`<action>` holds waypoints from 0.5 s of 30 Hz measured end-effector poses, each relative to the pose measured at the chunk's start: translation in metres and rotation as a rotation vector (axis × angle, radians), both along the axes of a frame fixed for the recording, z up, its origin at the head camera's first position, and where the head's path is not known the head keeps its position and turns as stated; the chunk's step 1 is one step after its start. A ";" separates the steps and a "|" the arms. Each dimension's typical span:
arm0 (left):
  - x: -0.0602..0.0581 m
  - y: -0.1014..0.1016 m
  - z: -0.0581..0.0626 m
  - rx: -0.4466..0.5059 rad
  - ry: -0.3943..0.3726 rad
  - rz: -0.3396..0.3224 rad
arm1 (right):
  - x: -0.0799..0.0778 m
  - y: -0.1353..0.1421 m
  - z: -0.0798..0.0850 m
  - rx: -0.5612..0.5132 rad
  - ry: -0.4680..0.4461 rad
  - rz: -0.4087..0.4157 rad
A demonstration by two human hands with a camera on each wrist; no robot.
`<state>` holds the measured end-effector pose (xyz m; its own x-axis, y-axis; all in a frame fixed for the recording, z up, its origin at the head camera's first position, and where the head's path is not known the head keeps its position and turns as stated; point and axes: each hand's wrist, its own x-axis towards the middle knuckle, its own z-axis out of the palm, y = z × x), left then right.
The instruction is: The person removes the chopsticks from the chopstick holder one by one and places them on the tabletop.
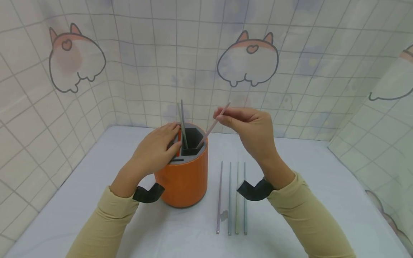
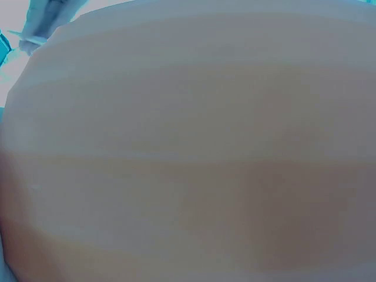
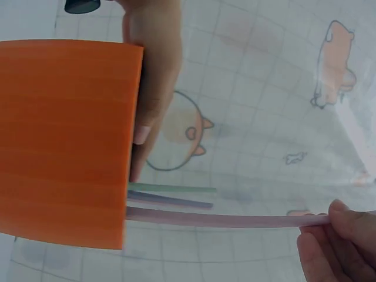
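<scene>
An orange cylindrical holder (image 1: 184, 182) with a grey slotted insert (image 1: 190, 157) stands upright on the table. My left hand (image 1: 155, 148) rests on its top at the left, fingers laid fairly straight over the insert and rim. Between thumb and fingertips my right hand (image 1: 255, 132) pinches a pink chopstick (image 1: 211, 129) near its upper end. That chopstick slants, with its lower end inside the open compartment. A green chopstick (image 3: 176, 188) and a bluish-grey chopstick (image 3: 182, 201) lean in the holder. In the left wrist view, a blurred surface fills nearly everything.
Several pastel chopsticks (image 1: 230, 200) lie side by side on the white tabletop (image 1: 306, 161), right of the holder. A white gridded sheet with cartoon animals (image 1: 248, 61) rises behind and along the sides. Dark bands (image 1: 148, 193) circle both wrists.
</scene>
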<state>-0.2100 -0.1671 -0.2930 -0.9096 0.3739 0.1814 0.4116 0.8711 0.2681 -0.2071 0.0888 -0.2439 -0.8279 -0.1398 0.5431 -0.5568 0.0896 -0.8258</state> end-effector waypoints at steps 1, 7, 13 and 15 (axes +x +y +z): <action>0.000 0.000 0.000 -0.001 0.000 0.000 | 0.002 0.001 0.003 -0.011 0.031 -0.005; 0.000 0.000 0.001 0.004 -0.005 0.003 | 0.014 0.009 0.023 -0.105 0.141 -0.009; 0.000 0.000 0.001 0.004 -0.004 0.001 | 0.022 0.021 0.037 -0.268 0.140 0.035; 0.000 0.000 0.000 0.004 -0.004 -0.002 | 0.023 0.026 0.040 -0.369 0.113 0.071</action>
